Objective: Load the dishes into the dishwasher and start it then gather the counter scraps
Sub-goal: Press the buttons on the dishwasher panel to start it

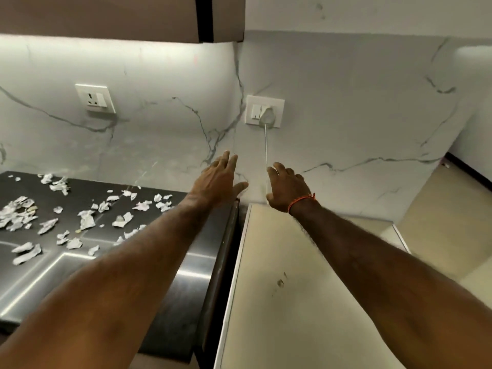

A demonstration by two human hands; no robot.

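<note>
Several torn white paper scraps [87, 221] lie scattered over the dark counter [165, 251] at the left. A cream-topped appliance [292, 288], which may be the dishwasher, stands to the right of the counter. Both my arms stretch forward toward the marble wall. My left hand [218, 179] hovers over the counter's back right corner, fingers spread and holding nothing. My right hand [287, 186], with an orange thread at the wrist, is over the appliance's back edge, fingers apart, right beside a thin white cable [266, 155]. No dishes are in view.
The white cable runs up to a plug in a wall socket [265, 111]. A second socket [95, 98] is on the wall at left. A steel sink rim [53, 267] shows at lower left. A cabinet [119, 17] hangs overhead. Beige floor [439, 203] lies at right.
</note>
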